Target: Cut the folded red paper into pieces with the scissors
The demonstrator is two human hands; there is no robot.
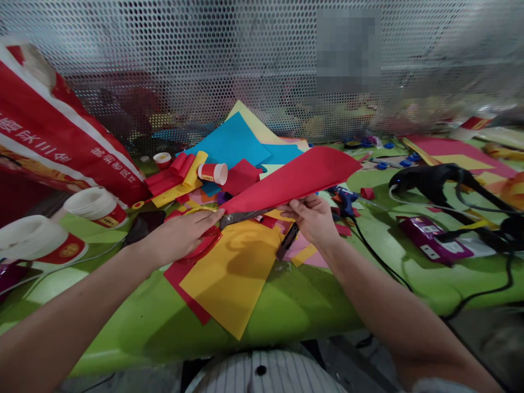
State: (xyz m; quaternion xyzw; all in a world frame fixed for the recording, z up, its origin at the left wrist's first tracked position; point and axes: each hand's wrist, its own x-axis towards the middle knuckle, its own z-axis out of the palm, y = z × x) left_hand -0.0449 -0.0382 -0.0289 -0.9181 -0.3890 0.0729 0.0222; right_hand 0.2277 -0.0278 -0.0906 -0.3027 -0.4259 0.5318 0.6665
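The left hand is closed around the red handles of a pair of scissors, whose dark blades point right toward the near edge of a red sheet of paper. The right hand pinches that sheet at its near edge, fingers curled under and thumb on top, holding it lifted above the worktop so that it slants up and away to the right. Just under both hands lies a yellow sheet on top of another red one, near the front edge of the green worktop. Farther off, to the left, a small paper cup lies on its side beside rolled red and yellow paper, with a blue sheet behind it. At the far left stand two white-rimmed cups beside a red and white bag. To the right of the right hand sit a blue glue gun, a purple packet and black cables.
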